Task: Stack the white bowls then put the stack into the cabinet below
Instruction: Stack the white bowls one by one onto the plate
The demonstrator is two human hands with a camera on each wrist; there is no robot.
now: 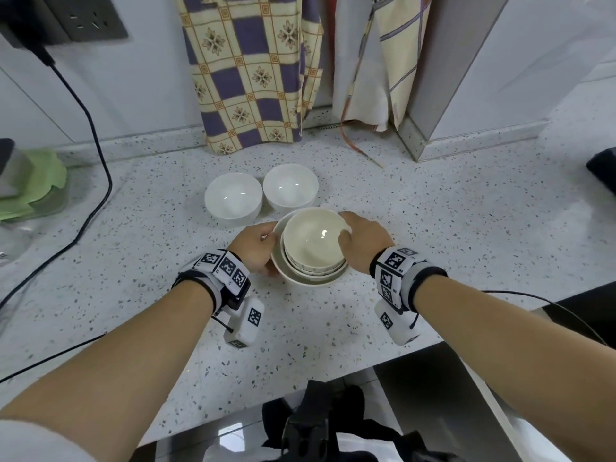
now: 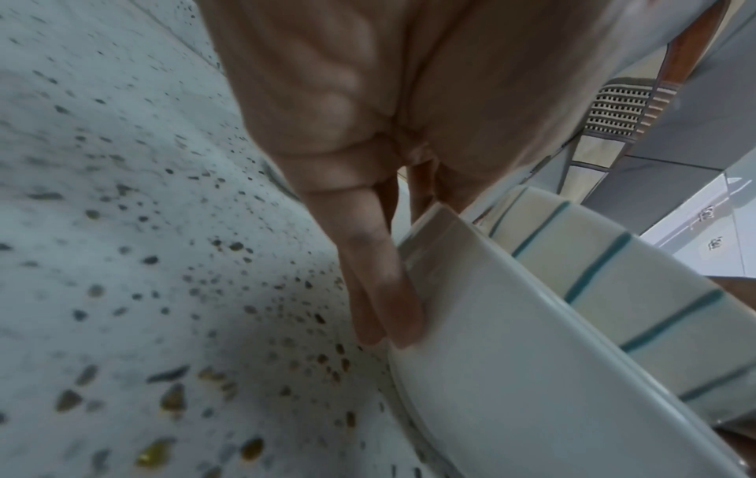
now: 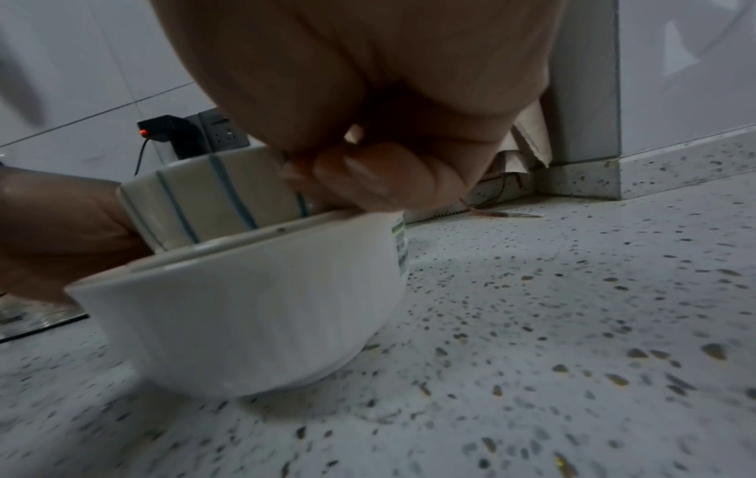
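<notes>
my left hand [image 1: 255, 250] clamped on outer white bowl [image 1: 277, 260], 9 o'clock side. my right hand [image 1: 365, 241] pinching nested striped bowl [image 1: 313, 241] rim, 3 o'clock. left loose bowl [image 1: 232, 198] at 11 o'clock of stack, right loose bowl [image 1: 289, 185] at 12.

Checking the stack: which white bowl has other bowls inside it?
The nearest white bowl, at the left hand: striped bowls nest in it; the rear left bowl and rear right bowl are empty.

Worktop [image 1: 433, 245]: pale speckled stone, with a low upstand along the far edge.
Wall [image 1: 140, 95]: light grey tiles.
Socket [image 1: 90, 16]: dark, far left; black cable [image 1: 110, 185] trails onto the worktop.
Cloths [image 1: 253, 71]: checked, hanging to the far edge.
Floor [image 1: 233, 441]: glossy, below the near edge.
</notes>
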